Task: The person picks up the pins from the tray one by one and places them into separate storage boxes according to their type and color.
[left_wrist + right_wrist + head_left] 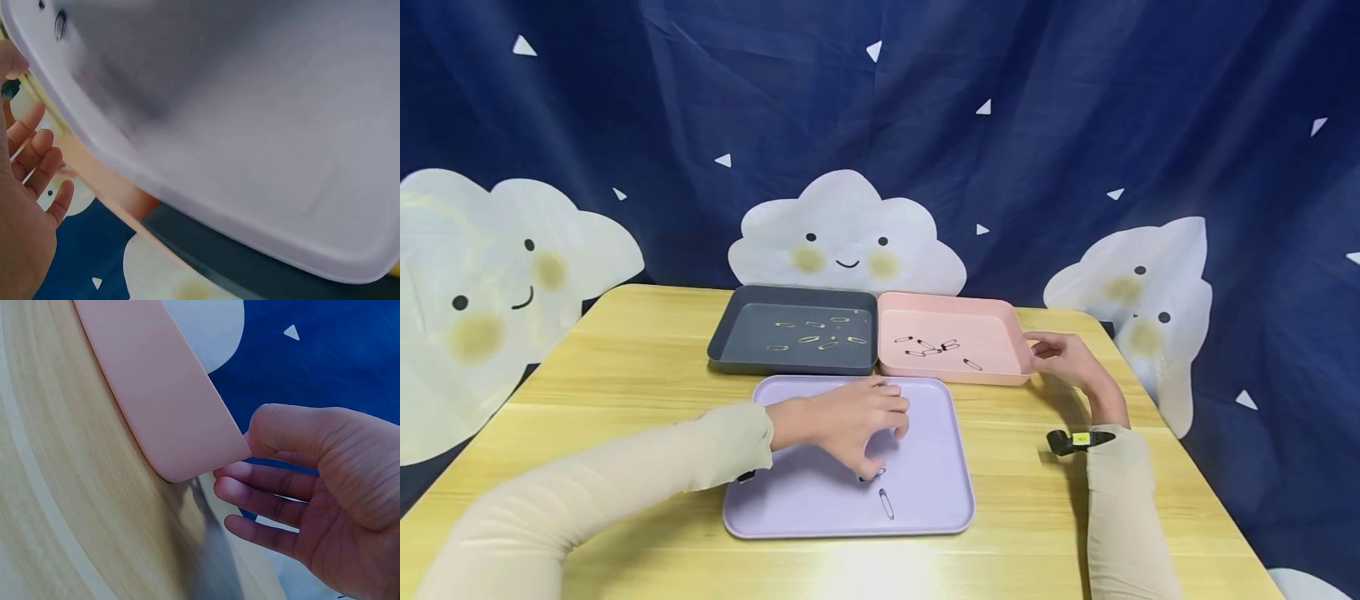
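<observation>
Head: small metal safety pin (887, 503), shut, lilac tray (940, 467).

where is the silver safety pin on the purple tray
In the head view the silver safety pin lies on the purple tray, near its front right corner, just in front of the left hand.

You've got no readable text, numbers or brands anywhere. The yellow tag (1081, 438) on your right wrist device (1063, 442) is too small to read — nothing legible. The backdrop (1075, 125) has only cloud faces and triangles — no lettering.
</observation>
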The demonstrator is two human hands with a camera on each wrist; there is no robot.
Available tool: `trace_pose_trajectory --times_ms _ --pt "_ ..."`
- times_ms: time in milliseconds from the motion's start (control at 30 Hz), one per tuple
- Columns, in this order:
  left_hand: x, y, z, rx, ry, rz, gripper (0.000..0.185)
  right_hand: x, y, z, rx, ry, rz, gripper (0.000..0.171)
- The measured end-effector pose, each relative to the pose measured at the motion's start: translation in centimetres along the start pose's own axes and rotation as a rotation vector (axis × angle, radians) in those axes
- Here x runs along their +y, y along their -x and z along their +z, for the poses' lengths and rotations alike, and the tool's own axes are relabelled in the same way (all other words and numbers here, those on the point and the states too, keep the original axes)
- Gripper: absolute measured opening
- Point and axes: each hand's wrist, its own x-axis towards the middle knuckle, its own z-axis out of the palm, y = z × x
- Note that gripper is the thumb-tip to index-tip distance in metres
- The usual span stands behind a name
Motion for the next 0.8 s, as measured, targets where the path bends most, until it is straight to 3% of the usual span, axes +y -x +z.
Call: trace_pose_trajectory --times_ms 333,433,800 --pt "1.1 1.3 1.3 -0.086 -0.004 0.003 0.038 -1.7 0.8 -0.2 -0.001 0.005 -0.023 0.053" --pt "1.2 1.4 1.3 -0.084 -0.006 0.002 0.038 -0.3 0.3 0.0 0.010 -0.003 -0.019 0.054" --pt "0.8 1.2 1.2 -0.085 0.010 -0.021 0.030 0.0 0.0 0.1 0.004 0.011 -0.006 0.053"
